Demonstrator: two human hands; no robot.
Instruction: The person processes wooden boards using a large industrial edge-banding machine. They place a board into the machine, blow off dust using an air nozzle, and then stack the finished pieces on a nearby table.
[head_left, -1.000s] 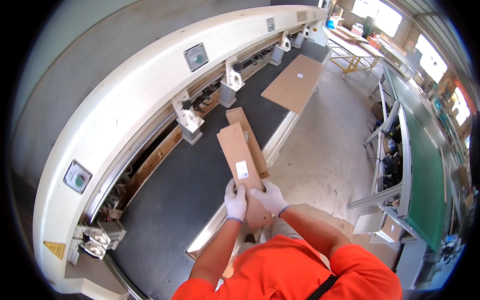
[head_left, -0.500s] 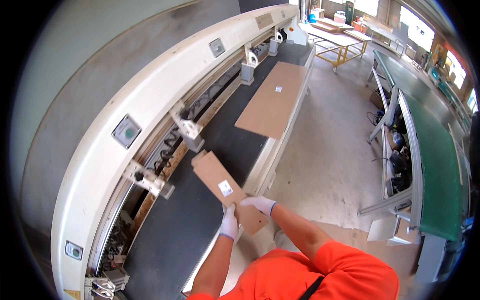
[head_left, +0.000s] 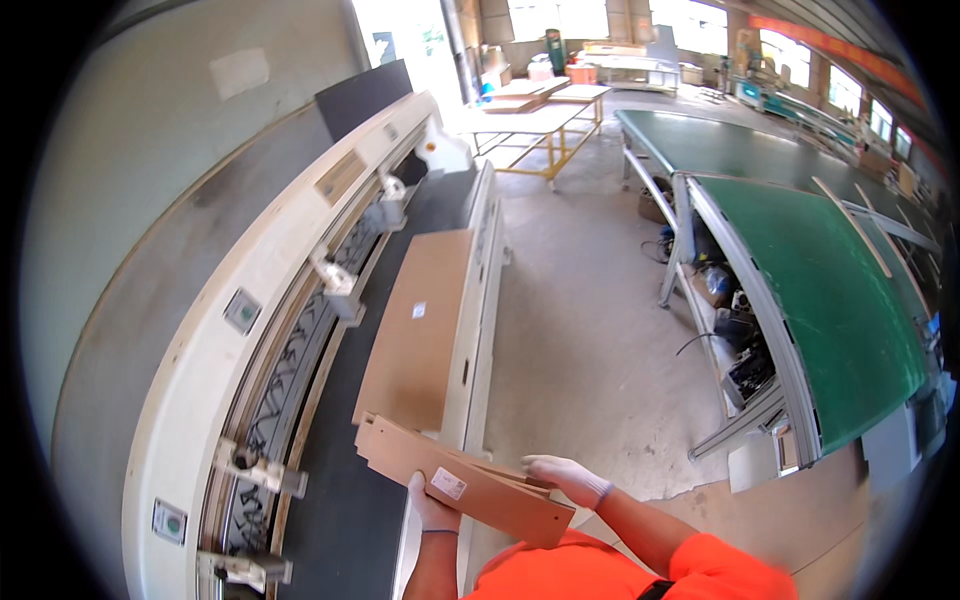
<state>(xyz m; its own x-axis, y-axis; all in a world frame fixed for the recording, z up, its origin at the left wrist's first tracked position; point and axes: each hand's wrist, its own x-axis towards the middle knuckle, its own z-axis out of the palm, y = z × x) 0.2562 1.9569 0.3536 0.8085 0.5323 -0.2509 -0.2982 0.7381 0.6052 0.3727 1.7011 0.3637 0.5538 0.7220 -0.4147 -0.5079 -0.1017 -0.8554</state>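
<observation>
My left hand (head_left: pixel 432 508), in a white glove, grips several thin brown boards (head_left: pixel 500 499) from the near side, thumb on the front one beside its white label. The boards are stacked, tilted and slightly fanned, with a gap showing toward their right end. My right hand (head_left: pixel 570 480), also gloved, is at the upper right edge of the stack, its fingers stretched out and partly apart; whether they touch the rear board is unclear. Just beyond the stack, a larger brown panel (head_left: pixel 425 325) with a small white label lies flat on the machine's black belt (head_left: pixel 350 500).
A long white machine (head_left: pixel 215 330) with clamp heads and green buttons runs along the left. To the right stands a green-topped conveyor table (head_left: pixel 800 290), with cables and parts beneath. Concrete floor (head_left: pixel 585 300) lies between them. A yellow-legged table (head_left: pixel 553 158) holding panels stands farther back.
The view has swung to the right. The boards have turned closer to level across my body and spread apart at the right end. My right hand has shifted to their upper edge.
</observation>
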